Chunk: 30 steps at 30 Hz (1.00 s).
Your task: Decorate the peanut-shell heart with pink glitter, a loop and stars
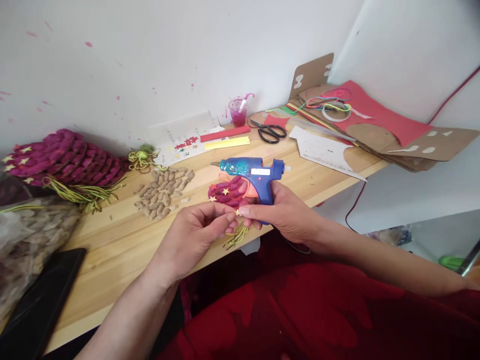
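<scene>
My right hand (290,212) is wrapped round the handle of a blue glue gun (262,175), its nozzle turned to the left. Between the fingertips of my left hand (191,235) is a small yellow star (237,213), which my right thumb also touches. Just beyond my fingers lies a magenta-painted peanut piece (228,191) with a few stars on it, partly covered by the glue gun and hands. Yellow-green cords (237,237) hang from its near end over the table edge.
Loose peanuts (165,192) and a stack of magenta peanut pieces (67,157) are at left, near a bag of peanuts (37,235) and a black tray-like object (45,310). Behind are scissors (270,131), a cup of pink paint (238,112), star stickers (187,145) and cardboard (375,137).
</scene>
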{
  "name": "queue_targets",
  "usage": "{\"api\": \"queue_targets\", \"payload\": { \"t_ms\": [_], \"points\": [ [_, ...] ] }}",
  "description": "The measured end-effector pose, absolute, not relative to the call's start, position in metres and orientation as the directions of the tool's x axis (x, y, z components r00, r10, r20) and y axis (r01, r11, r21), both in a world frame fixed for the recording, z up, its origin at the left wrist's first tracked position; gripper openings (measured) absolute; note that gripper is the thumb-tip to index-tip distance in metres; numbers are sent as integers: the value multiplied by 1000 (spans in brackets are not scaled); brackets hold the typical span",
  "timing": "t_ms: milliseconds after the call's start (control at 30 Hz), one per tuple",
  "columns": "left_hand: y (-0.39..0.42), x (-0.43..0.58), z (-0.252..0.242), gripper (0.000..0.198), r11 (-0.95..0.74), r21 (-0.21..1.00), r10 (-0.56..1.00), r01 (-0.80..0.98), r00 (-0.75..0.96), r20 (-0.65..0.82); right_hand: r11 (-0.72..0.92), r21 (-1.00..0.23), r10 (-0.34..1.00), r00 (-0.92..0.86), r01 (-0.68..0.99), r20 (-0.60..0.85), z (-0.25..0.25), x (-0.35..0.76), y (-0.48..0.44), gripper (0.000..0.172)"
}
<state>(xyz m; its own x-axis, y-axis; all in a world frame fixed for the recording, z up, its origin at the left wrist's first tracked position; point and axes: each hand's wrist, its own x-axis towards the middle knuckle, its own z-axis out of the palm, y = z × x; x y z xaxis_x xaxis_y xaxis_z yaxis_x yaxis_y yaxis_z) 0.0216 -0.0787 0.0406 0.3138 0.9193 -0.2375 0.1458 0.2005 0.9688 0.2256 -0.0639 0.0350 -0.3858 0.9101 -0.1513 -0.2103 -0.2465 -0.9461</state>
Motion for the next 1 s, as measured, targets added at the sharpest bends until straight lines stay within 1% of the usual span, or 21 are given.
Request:
{"api": "queue_targets", "payload": {
  "t_ms": [167, 367, 433, 567, 700, 767, 833, 900, 933, 1000],
  "points": [
    [-83, 22, 40, 23, 207, 968, 918, 141, 315, -242, -248, -947, 924, -343, -206, -167, 39, 226, -69, 17],
    [-85, 20, 41, 23, 265, 964, 913, 37, 312, -263, -275, -942, 923, -326, -190, -204, 39, 225, -72, 18],
    [-85, 21, 41, 22, 257, 965, 918, 57, 298, -263, -272, -944, 921, -335, -187, -199, 38, 224, -72, 18],
    [-80, 23, 40, 22, 226, 962, 927, 155, 267, -262, -277, -944, 917, -342, -178, -205, 37, 221, -72, 19],
    [-71, 19, 38, 21, 174, 960, 934, 221, 270, -232, -257, -957, 920, -338, -134, -200, 35, 223, -66, 22],
    [-65, 14, 35, 21, 145, 958, 942, 248, 260, -210, -236, -970, 914, -354, -61, -200, 36, 231, -59, 26],
    [-57, 8, 34, 21, 120, 950, 950, 287, 246, -194, -212, -973, 900, -371, 88, -230, 39, 243, -53, 32],
    [-51, 1, 32, 22, 101, 938, 955, 331, 231, -184, -193, -938, 889, -353, 287, -291, 45, 257, -48, 39],
    [-48, -2, 32, 22, 98, 931, 959, 351, 216, -183, -179, -911, 891, -331, 372, -311, 49, 263, -47, 42],
    [-43, -8, 30, 22, 102, 922, 969, 374, 171, -177, -125, -843, 876, -341, 523, -341, 57, 273, -45, 47]
  ]
}}
